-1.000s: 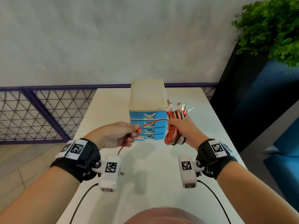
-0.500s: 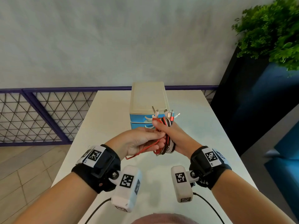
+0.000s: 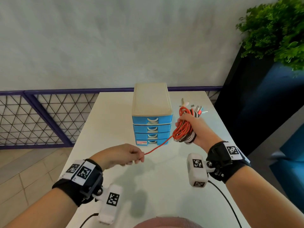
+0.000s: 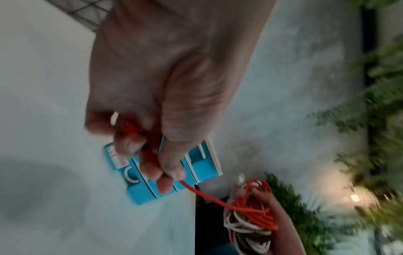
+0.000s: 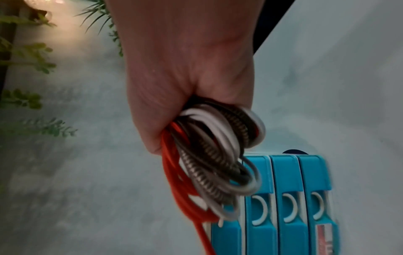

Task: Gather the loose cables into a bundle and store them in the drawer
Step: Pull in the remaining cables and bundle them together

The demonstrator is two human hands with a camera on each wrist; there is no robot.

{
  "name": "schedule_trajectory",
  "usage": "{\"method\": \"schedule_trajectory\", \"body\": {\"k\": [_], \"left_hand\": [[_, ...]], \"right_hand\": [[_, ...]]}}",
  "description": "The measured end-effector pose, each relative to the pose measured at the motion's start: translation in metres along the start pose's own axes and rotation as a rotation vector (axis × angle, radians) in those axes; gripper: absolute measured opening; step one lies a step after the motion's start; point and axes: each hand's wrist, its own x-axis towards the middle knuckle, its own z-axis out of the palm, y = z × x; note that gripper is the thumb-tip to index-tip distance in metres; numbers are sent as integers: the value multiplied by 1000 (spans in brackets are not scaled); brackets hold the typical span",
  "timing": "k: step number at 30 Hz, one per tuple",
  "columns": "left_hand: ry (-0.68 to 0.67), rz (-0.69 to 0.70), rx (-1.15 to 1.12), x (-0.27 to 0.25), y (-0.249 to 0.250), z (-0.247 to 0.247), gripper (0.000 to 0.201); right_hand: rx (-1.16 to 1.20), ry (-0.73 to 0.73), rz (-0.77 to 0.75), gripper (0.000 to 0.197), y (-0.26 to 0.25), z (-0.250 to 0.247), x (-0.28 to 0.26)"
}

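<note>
The right hand [image 3: 195, 127] clasps the cable bundle [image 3: 184, 129] above the counter [image 3: 115, 112], beside the closed drawer unit [image 3: 152, 127]; the left hand [image 3: 121, 155] pinches the taut red cable [image 3: 158, 146]. Wrapping should stay snug and even.

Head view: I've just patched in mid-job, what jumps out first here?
A taut red cable runs across the middle, its free end pinched in the left hand and the rest wound into the cable bundle that the right hand grips above the white table. Just behind that line stands a small blue drawer unit with a cream top, all four drawers closed.
</note>
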Motion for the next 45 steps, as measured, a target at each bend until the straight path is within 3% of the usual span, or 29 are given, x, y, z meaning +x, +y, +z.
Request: {"method": "schedule_trajectory", "body": {"k": [3,6,11,15,18,20,22,24,27,29,32,35,41,43,45], "left_hand": [[327,155,197,10,13,-5,19],[461,290,260,13,34,-5,9],[492,427,245,15,57,-4,5],[587,411,-123,16,58,-4,37],[401,326,-369,15,56,-3,37],[337,291,-399,15,50,-6,26],[433,341,-134,10,43,-11,23],[556,499,352,3,38,-13,41],[608,702,1084,-5,36,-6,80],[596,702,1316,0,33,2,91],[597,816,1306,9,25,6,66],[601,907,1260,15,21,4,45],[545,862,1203,30,21,10,18],[543,817,1171,35,20,12,14],[476,688,1100,36,20,15,20]], "right_hand": [[-204,-147,42,4,4,11,-11],[-390,-229,20,3,13,24,-16],[-334,-342,8,16,25,38,-18],[-185,-379,86,13,26,37,-25],[-209,-347,95,9,30,39,-27],[-279,-281,80,9,31,42,-25],[-367,-220,84,7,30,41,-21],[-487,-217,109,7,27,38,-17],[-705,-340,169,8,24,46,-18],[-867,-468,164,5,24,58,-23],[-943,-642,238,6,24,68,-29],[-928,-696,277,7,27,66,-31],[-981,-722,342,16,29,61,-22],[-1158,-648,264,24,25,60,-17],[-1417,-537,136,37,22,58,-13]]}}
